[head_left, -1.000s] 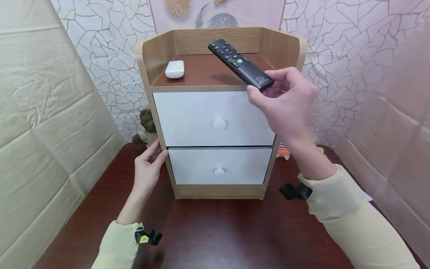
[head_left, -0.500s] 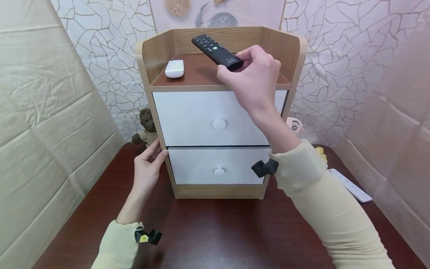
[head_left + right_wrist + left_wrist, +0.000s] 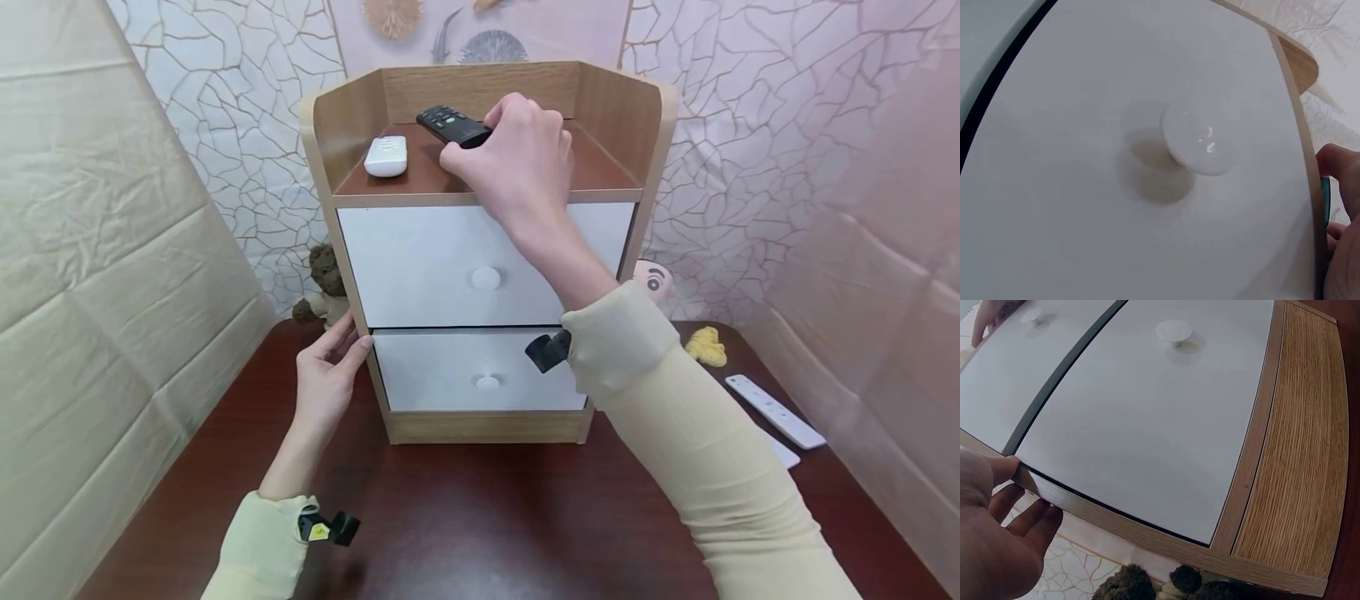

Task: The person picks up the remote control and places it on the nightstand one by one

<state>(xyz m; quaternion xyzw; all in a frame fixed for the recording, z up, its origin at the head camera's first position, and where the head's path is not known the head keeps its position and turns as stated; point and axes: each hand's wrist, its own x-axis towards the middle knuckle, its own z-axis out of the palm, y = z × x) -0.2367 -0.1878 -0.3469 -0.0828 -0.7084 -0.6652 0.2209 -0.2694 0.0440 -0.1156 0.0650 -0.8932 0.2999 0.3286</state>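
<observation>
Above the brown top shelf (image 3: 600,171) of a two-drawer cabinet (image 3: 487,427), toward twelve o'clock in your head view, you hold a slim black remote control (image 3: 448,125). Its casing is dark and narrow, with small buttons grouped on the free half; the near end is partly covered by your fingers. Whether its underside touches the shelf cannot be determined.

The button face is turned upward. Its long axis runs from about four o'clock, at your grip, to just short of ten o'clock, where the free end points. A white rounded remote (image 3: 386,156) rests on the shelf at its eight o'clock.

Your right hand (image 3: 517,154) reaches in from five o'clock, back uppermost, the thumb on one edge and fingers opposite, pinching the black remote control by its near end. Your left hand (image 3: 327,375), at eight o'clock, pinches the cabinet's side panel (image 3: 1122,520): thumb on the front edge, fingers against the outer side, level with the gap between drawers. A brown teddy bear (image 3: 326,271) sits beyond it at twelve.
</observation>
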